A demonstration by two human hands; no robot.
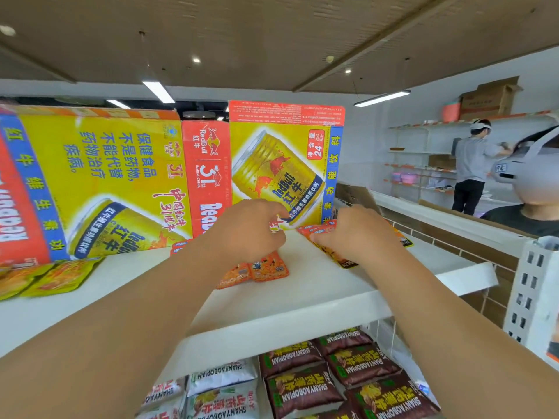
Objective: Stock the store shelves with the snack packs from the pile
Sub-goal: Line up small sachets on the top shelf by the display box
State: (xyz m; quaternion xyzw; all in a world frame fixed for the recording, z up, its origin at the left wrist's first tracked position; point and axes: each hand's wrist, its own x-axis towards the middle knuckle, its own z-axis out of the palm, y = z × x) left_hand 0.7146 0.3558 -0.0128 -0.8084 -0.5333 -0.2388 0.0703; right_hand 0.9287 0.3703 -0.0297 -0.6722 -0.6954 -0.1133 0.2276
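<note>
Gripping packs (316, 230): left hand (251, 232), right hand (351, 234)

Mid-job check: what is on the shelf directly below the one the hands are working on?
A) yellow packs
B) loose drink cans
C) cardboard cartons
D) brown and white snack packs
D: under the white top shelf, brown snack packs lie beside white snack packs, while the left hand and the right hand handle orange packs on top.
</note>
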